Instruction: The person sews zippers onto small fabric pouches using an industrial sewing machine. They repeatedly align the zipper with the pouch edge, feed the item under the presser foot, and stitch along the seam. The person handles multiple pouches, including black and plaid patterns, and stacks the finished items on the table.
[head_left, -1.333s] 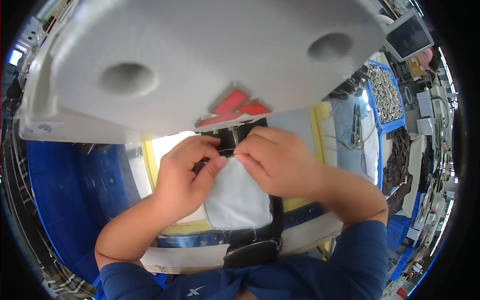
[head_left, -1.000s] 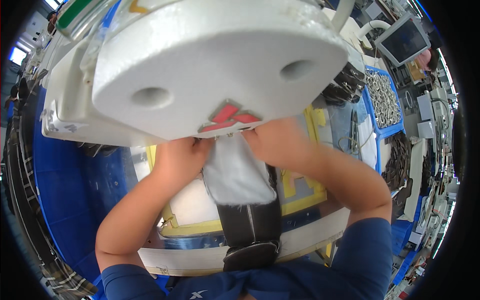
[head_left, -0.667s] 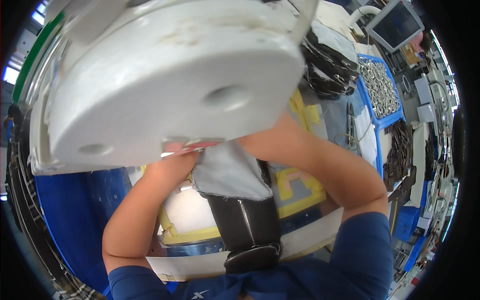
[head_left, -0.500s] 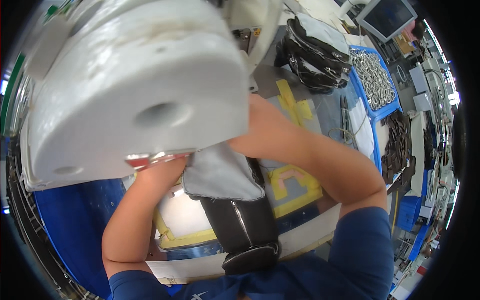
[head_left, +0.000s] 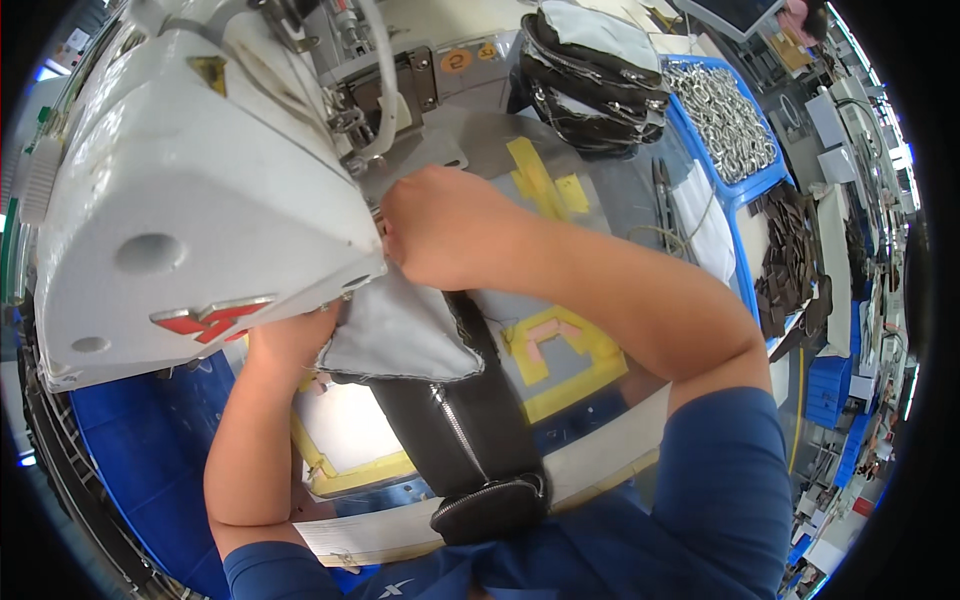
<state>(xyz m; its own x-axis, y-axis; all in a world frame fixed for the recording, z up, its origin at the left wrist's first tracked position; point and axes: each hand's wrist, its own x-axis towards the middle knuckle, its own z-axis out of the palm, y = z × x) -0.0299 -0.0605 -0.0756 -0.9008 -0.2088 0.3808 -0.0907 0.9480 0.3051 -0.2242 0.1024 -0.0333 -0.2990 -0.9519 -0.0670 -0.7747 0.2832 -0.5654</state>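
A black bag piece (head_left: 450, 420) with a silver zipper lies lengthwise in front of me, its near zipped end against my shirt. A grey lining flap (head_left: 400, 335) is folded over its far part. My right hand (head_left: 430, 225) is closed at the far side of the flap, close beside the head of a white sewing machine (head_left: 200, 200); whatever its curled fingers hold is hidden. My left hand (head_left: 295, 340) rests at the left edge of the lining, its fingers out of sight behind the machine head.
Stacked black bag pieces (head_left: 590, 85) stand at the back. To their right are a blue tray of metal rings (head_left: 725, 120) and dark small pieces (head_left: 790, 255). Tweezers (head_left: 662, 200) lie on the table. Yellow tape (head_left: 575, 395) marks the worktop; a blue bin (head_left: 150, 440) sits left.
The view has shifted, so the machine head stands further left and shows more of its needle side. My right hand, partly hidden before, is now in plain sight. The bag piece remains beneath my arms.
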